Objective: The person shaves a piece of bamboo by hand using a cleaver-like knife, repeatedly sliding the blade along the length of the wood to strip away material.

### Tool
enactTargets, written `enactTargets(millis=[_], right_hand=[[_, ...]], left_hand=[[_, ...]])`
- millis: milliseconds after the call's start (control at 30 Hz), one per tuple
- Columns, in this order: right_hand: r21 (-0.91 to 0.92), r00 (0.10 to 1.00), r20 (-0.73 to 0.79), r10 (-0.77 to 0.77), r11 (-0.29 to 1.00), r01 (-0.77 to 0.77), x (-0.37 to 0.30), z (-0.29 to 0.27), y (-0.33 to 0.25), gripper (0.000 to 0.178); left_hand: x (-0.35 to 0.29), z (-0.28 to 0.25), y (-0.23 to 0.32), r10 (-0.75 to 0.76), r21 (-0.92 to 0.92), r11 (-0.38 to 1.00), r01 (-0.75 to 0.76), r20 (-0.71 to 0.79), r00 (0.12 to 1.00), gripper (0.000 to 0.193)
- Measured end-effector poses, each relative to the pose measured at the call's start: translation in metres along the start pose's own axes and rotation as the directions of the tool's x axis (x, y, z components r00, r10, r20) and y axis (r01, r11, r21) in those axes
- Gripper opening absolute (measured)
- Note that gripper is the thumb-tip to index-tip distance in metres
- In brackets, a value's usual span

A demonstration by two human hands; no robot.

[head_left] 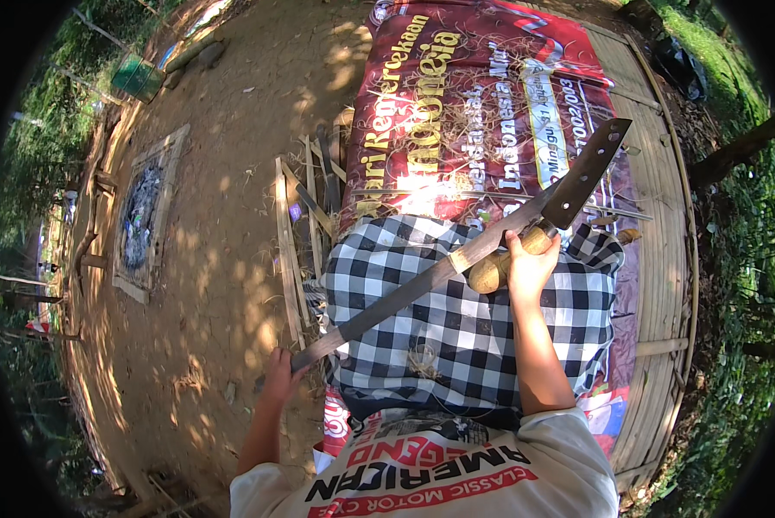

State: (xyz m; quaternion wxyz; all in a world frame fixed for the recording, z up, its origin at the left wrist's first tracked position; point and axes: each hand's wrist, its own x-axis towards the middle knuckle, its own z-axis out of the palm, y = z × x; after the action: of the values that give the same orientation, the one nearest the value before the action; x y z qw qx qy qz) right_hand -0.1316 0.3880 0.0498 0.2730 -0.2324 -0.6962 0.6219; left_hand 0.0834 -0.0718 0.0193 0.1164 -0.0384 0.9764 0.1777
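Note:
My left hand (278, 377) is closed around the lower end of a long, flat, dark strip (396, 300) that looks like bamboo or wood. The strip slants up to the right across my lap, with a pale bare patch partway along it. In my right hand (534, 257) is the round wooden handle of a large knife (588, 173). Its broad dark blade has several holes and points up and to the right. The knife lies over the strip's upper part; whether they touch there I cannot tell. A black-and-white checked cloth (396, 354) covers my lap.
Curly shavings lie on a red printed banner (387, 112) spread over a bamboo platform (655, 371). Several wooden strips (289, 250) lean together at its left edge. On the dirt ground are a framed ash-coloured patch (145, 211) and, farther off, a green container (137, 78).

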Motion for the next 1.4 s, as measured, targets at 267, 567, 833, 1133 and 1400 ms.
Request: enactTargets(millis=[267,567,833,1133,1400], right_hand=[[0.228,0.956,0.188,0.226,0.936,-0.267,0.014,-0.007,0.011,0.037],[0.31,0.964,0.225,0.139,0.928,-0.206,-0.004,-0.011,-0.024,0.039],[0.256,0.938,0.326,0.119,0.944,-0.208,-0.021,-0.027,-0.07,0.042],[0.15,0.89,0.438,0.125,0.966,-0.21,-0.018,-0.042,-0.078,0.043],[-0.037,0.812,0.584,-0.001,0.999,0.028,-0.036,-0.046,-0.077,0.037]], left_hand=[[-0.001,-0.024,0.017,-0.058,0.134,0.989,0.055,0.018,0.998,0.047],[0.043,-0.059,0.18,0.216,0.003,0.976,-0.22,-0.2,0.956,0.07],[0.084,-0.028,0.202,0.359,0.006,0.929,-0.369,-0.248,0.9,0.037],[0.074,-0.044,0.189,0.212,-0.414,0.899,-0.142,0.129,0.969,0.023],[0.06,-0.008,0.14,0.136,-0.683,0.725,0.094,0.275,0.952,0.033]])
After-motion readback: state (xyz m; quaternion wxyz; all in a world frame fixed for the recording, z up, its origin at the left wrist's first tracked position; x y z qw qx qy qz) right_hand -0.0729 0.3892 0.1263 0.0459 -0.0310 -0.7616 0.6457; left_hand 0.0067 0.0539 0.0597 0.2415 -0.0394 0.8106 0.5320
